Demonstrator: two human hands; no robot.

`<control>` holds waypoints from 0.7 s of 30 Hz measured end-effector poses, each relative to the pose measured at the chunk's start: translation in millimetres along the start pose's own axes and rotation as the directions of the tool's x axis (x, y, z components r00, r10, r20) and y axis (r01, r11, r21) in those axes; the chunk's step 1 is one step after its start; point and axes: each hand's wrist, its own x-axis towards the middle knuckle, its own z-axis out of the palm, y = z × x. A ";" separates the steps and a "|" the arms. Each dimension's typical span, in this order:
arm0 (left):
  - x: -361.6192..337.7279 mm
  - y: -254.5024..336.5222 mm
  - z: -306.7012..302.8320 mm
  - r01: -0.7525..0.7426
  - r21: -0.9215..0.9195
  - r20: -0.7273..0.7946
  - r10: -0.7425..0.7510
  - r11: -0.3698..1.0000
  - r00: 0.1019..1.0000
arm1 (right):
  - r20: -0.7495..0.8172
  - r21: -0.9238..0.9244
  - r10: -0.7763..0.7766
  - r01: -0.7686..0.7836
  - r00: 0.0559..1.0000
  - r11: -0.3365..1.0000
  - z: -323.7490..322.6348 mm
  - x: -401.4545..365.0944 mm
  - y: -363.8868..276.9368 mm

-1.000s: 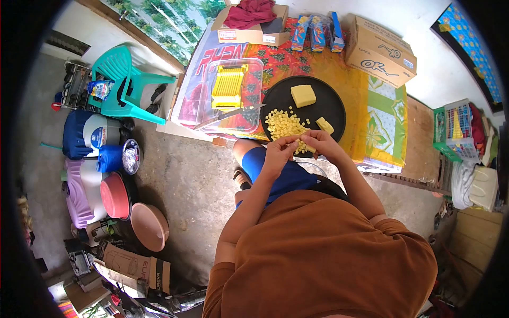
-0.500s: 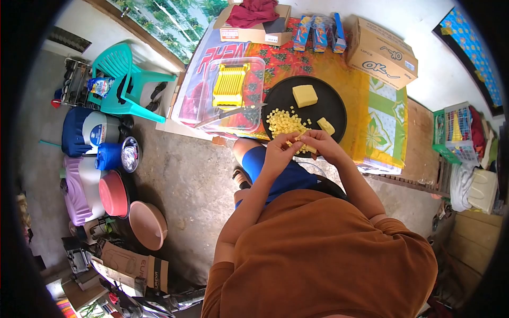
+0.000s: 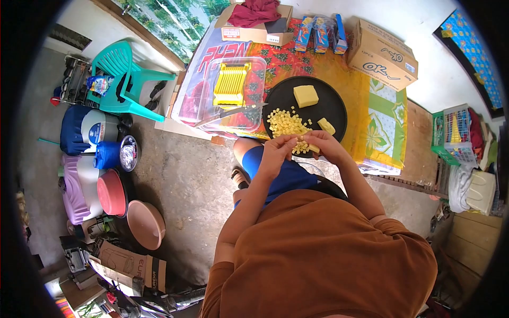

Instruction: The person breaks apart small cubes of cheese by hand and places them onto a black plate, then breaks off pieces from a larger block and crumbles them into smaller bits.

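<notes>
Over the near edge of a round black tray [image 3: 335,119], my two hands work close together. My right hand [image 3: 330,148] is closed on a piece of pale yellow cheese [image 3: 314,149]. The fingers of my left hand [image 3: 278,151] are pinched beside it; whatever they hold is too small to make out. Below and behind the fingers lies a heap of small cheese cubes [image 3: 285,123]. A larger cheese block [image 3: 306,96] sits farther back on the tray, and a smaller cheese chunk [image 3: 326,125] lies at its right side.
Left of the tray, a clear plastic container [image 3: 255,69] holds a yellow slicer [image 3: 231,85], with a knife [image 3: 228,114] across it. Cardboard boxes [image 3: 383,55] and blue cartons [image 3: 320,34] stand at the table's back. A green chair [image 3: 130,79] and basins [image 3: 147,225] are at left.
My left hand has shifted slightly left, and its fingers have drawn a little apart from my right hand's. More of the cheese piece in my right hand shows now.
</notes>
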 end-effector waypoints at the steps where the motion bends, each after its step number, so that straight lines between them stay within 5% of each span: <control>1: 1.3 -3.2 -3.7 0.030 -0.027 0.000 -0.030 0.999 1.000 | -0.046 -0.051 0.001 -0.003 0.999 0.999 -2.3 2.6 2.6; 4: 1.9 -3.1 -7.7 0.088 -0.141 -0.009 -0.090 0.986 0.996 | -0.137 -0.365 -0.053 -0.001 0.989 0.931 -7.3 8.3 7.3; 7: 1.4 -2.0 -10.2 0.116 -0.211 -0.025 -0.124 0.971 0.992 | -0.083 -0.635 -0.396 0.258 0.914 0.728 -12.2 17.8 25.8; 10: 3.1 -6.3 -14.0 0.119 -0.243 -0.015 -0.126 0.963 0.992 | -0.128 -0.645 -0.306 0.155 0.944 0.748 -14.4 17.5 28.4; 13: 2.3 -8.0 -15.6 0.110 -0.260 -0.010 -0.116 0.959 0.993 | -0.123 -0.510 -0.308 0.207 0.943 0.835 -15.8 22.8 35.1; 15: 2.2 -8.4 -15.3 0.106 -0.259 -0.027 -0.117 0.960 0.993 | -0.163 -0.273 -0.014 -0.031 0.986 0.962 -16.4 13.7 19.8; 17: 2.5 -10.1 -15.1 0.105 -0.252 -0.060 -0.124 0.962 0.991 | -0.053 0.026 0.112 -0.111 0.992 0.993 -17.5 9.4 13.6; 19: 1.4 -7.4 -14.3 0.108 -0.242 -0.063 -0.127 0.964 0.990 | 0.129 0.372 0.011 -0.059 0.992 0.926 -22.6 7.7 15.3; 21: 0.3 -4.6 -11.9 0.094 -0.187 -0.068 -0.108 0.978 0.992 | 0.084 0.429 0.023 -0.057 0.996 0.902 -16.9 5.4 11.3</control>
